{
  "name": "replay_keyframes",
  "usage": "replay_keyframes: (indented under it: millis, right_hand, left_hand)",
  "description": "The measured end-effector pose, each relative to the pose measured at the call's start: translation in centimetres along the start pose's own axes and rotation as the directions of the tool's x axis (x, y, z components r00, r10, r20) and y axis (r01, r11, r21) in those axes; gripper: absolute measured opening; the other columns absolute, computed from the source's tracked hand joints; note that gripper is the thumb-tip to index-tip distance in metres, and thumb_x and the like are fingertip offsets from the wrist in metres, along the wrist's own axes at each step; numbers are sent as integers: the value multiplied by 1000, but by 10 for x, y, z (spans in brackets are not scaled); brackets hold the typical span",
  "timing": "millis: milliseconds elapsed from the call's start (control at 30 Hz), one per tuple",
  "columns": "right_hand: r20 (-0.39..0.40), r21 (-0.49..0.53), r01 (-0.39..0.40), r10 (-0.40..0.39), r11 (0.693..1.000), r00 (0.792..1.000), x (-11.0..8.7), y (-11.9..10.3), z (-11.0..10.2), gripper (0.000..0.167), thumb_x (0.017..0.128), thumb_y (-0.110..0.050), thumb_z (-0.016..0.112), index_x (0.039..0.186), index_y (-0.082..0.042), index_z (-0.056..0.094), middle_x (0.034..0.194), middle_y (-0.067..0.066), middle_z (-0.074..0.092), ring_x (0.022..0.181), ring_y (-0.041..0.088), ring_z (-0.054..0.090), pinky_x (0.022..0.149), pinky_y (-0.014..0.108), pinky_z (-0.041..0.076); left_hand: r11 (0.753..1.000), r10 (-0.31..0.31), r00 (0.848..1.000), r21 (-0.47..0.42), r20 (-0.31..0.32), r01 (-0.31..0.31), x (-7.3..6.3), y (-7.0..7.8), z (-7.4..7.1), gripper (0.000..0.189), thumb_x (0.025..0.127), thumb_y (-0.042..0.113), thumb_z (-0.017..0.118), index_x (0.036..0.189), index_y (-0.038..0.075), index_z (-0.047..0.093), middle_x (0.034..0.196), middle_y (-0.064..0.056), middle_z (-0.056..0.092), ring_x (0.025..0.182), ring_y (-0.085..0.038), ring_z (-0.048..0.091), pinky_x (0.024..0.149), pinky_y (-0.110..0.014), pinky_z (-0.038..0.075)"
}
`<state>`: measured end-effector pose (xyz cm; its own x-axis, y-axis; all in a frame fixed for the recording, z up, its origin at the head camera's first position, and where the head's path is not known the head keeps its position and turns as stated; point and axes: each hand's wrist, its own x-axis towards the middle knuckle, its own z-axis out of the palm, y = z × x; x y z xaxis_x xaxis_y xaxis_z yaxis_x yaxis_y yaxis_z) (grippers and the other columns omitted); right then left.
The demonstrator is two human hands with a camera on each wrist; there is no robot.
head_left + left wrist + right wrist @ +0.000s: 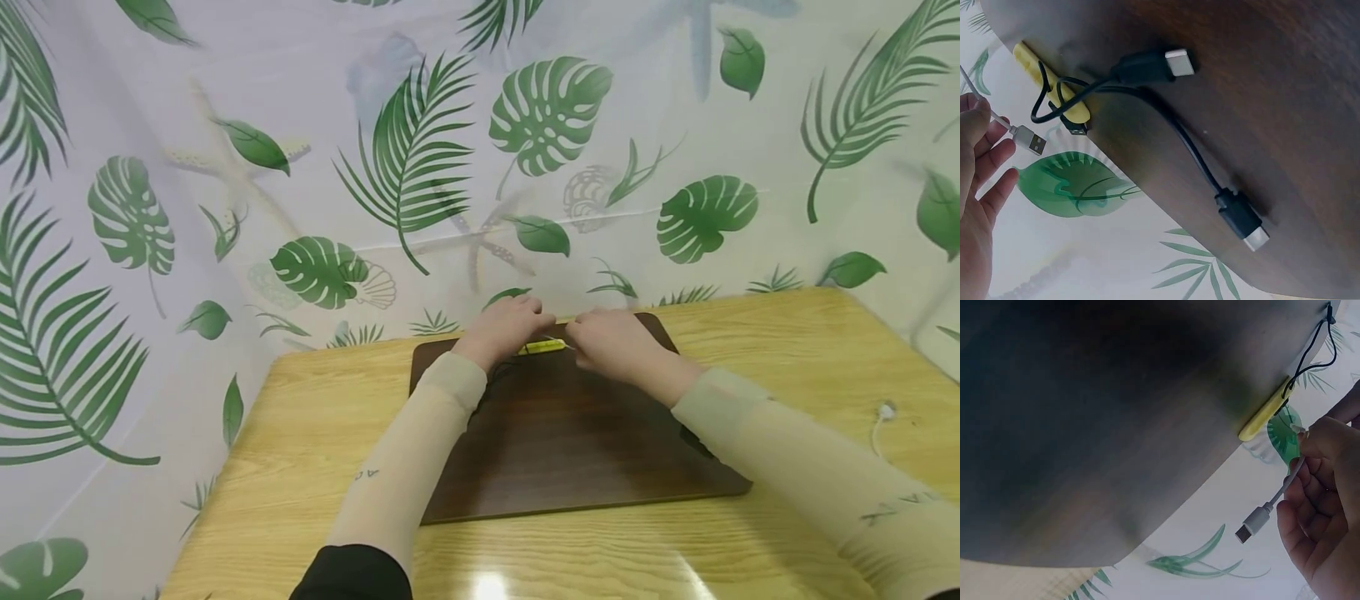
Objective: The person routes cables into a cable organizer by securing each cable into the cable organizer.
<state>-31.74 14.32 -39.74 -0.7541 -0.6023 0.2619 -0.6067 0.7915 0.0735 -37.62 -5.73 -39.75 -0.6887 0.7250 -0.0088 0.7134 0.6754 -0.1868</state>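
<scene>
My left hand (510,327) pinches a white USB cable (999,119) between thumb and fingers, close to its USB-A plug (1029,140). The other end of this cable is in my right hand (617,343), whose thumb and fingers grip it. A smaller grey-white plug (1254,524) hangs out below those fingers. Between and just below the hands, a slim yellow object (542,347) lies at the far edge of a dark brown board (570,450). A black cable (1175,122) loops over the yellow piece, and two of its metal-tipped plugs show on the board.
The board rests on a light wooden table (315,433). A small white plug with a cord (887,411) lies on the table at the right. A leaf-patterned cloth (420,167) hangs behind the table's back edge.
</scene>
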Motion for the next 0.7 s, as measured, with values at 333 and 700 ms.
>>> replay_keyframes:
  millis: [333,700]
  right_hand:
    - [22,75,-54,52,996,998,-2,-9,10,26,88,-4,72,70,-12,55,66,3,55,57,18,50,55,37,48]
    - [110,109,-120,108,987,988,1,-20,24,26,90,-4,69,69,-13,56,67,2,56,60,17,47,59,35,46]
  left_hand:
    - [998,5,999,59,40,-7,6,3,3,19,113,29,53,123,29,69,119,0,65,113,-19,61,99,-34,50]
    - [995,24,996,97,81,-32,7,5,7,25,113,10,47,125,22,65,118,-4,64,108,-21,59,97,-36,50]
